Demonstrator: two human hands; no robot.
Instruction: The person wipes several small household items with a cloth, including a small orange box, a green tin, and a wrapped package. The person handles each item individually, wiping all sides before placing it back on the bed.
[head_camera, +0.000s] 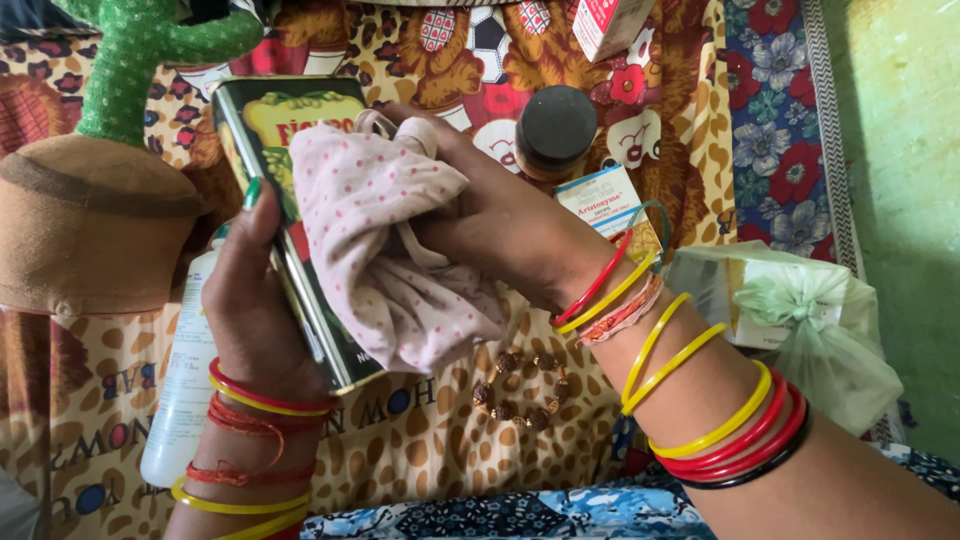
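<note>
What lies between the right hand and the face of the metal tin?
A pink dotted cloth lies there: the right hand presses it against the metal tin, which the left hand holds. The head view shows this.

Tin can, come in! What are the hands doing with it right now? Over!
Left hand grips the green tin can upright. Right hand presses a pink dotted cloth on its face. Bead bracelet lies below, clear.

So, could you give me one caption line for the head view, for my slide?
Left hand holds a tin can while right hand presses a pink dotted cloth on it.
</note>
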